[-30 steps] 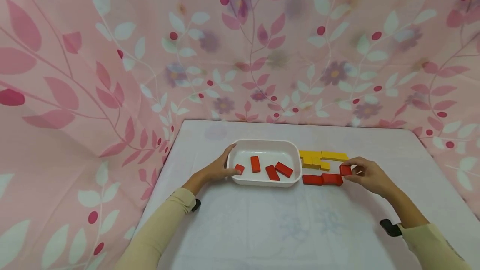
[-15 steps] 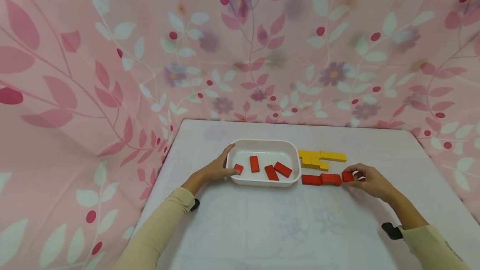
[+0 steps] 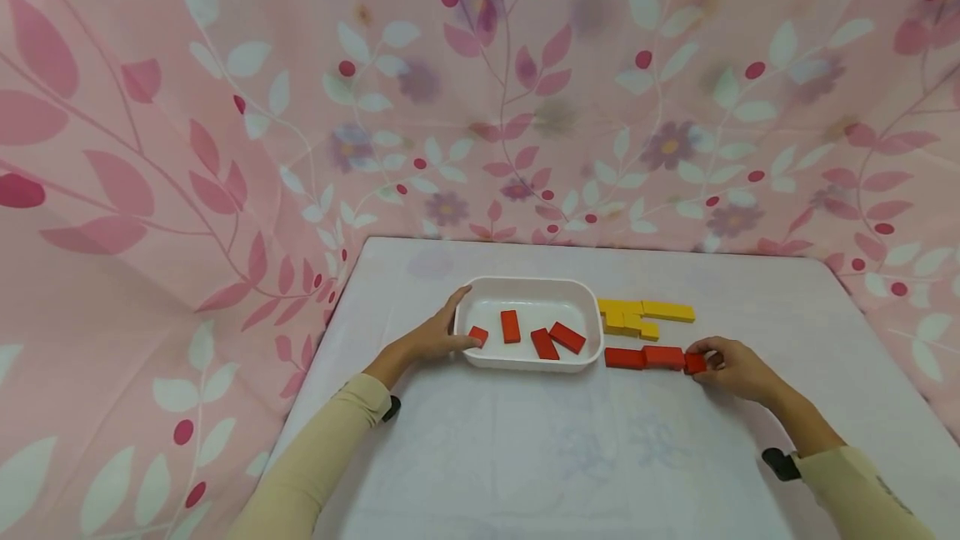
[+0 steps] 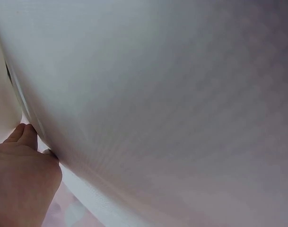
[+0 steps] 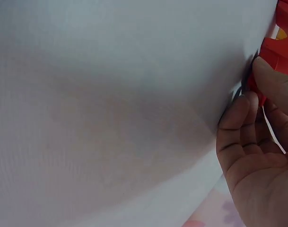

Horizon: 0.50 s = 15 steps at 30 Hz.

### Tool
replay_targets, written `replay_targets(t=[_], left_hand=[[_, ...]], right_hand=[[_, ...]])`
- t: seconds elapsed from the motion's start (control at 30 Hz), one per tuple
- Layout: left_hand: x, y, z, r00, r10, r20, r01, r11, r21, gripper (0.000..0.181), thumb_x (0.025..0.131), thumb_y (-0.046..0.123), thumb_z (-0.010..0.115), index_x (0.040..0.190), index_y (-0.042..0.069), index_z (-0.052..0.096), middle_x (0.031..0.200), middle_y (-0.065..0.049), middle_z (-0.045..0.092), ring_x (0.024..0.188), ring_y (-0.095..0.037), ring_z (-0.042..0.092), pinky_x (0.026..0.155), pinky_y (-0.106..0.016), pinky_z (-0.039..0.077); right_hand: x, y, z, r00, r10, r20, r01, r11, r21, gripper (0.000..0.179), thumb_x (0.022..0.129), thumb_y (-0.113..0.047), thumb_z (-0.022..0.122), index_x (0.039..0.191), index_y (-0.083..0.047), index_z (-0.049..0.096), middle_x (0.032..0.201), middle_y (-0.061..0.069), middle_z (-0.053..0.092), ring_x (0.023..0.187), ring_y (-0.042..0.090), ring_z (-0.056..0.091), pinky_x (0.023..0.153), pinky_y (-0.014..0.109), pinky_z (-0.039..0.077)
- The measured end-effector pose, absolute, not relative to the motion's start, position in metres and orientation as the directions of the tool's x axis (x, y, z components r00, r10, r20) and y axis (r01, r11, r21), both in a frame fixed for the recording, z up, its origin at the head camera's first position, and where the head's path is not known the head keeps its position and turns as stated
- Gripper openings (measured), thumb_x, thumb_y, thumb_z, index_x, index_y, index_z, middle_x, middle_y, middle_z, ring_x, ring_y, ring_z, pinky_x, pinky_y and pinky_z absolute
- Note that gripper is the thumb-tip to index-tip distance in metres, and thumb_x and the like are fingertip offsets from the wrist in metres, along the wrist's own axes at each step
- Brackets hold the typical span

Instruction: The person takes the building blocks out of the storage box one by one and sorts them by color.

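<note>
My left hand (image 3: 432, 339) grips the left end of a white tray (image 3: 536, 365), its thumb over the near rim and its fingers along the outer side. Several red blocks, among them a red block (image 3: 511, 327) lying lengthwise, are inside the tray. On the right, my right hand (image 3: 738, 370) pinches a small red block (image 3: 694, 363) between thumb and fingers. That block sits at the right end of a row, right beside a longer red block (image 3: 663, 357). Another red block (image 3: 624, 358) forms the row's left end. The right wrist view shows the thumb (image 5: 276, 87) partly covering the pinched block.
Behind the red row lies a group of yellow blocks (image 3: 667, 312), close to the tray's right wall. A white cloth covers the table (image 3: 525, 457). A pink flowered curtain (image 3: 480, 107) hangs at the back and along the sides.
My right hand has lowered the small red block toward me, from above the row's right end down to its end beside the longer block. The left hand stays on the tray.
</note>
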<state>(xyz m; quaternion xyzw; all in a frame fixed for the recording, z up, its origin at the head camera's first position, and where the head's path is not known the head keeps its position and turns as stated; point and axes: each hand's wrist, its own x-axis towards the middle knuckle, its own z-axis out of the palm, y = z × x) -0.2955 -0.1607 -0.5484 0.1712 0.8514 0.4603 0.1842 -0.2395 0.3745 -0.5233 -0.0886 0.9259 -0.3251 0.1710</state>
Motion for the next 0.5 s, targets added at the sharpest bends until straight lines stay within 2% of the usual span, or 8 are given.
replay_targets(t=[0.3,0.5], left_hand=[[-0.2958,-0.1592,-0.5497,-0.887,0.44,-0.139,0.124,0.518,0.846,0.103,0.084,0.035,0.078,0.156,0.04,0.006,0.159,-0.002,0.024,0.142,-0.025,0.031,0.119,-0.054,0.024],[-0.2956,-0.1588,-0.5494,-0.884,0.444,-0.148,0.118,0.517,0.848,0.103,0.084,0.034,0.078,0.157,0.037,0.005,0.159,-0.004,0.024,0.142,-0.026,0.032,0.119,-0.053,0.025]], right_hand=[[-0.2433,0.3728,-0.5275,-0.925,-0.271,-0.267,-0.039,0.766,-0.641,0.043,0.084,-0.011,0.076,0.123,0.001,0.06,0.105,0.011,0.061,0.09,0.024,0.053,0.069,0.023,0.051],[-0.2435,0.3722,-0.5287,-0.92,-0.255,-0.297,0.011,0.74,-0.672,0.047,0.084,-0.011,0.076,0.126,0.002,0.059,0.101,0.011,0.058,0.091,0.024,0.051,0.069,0.024,0.05]])
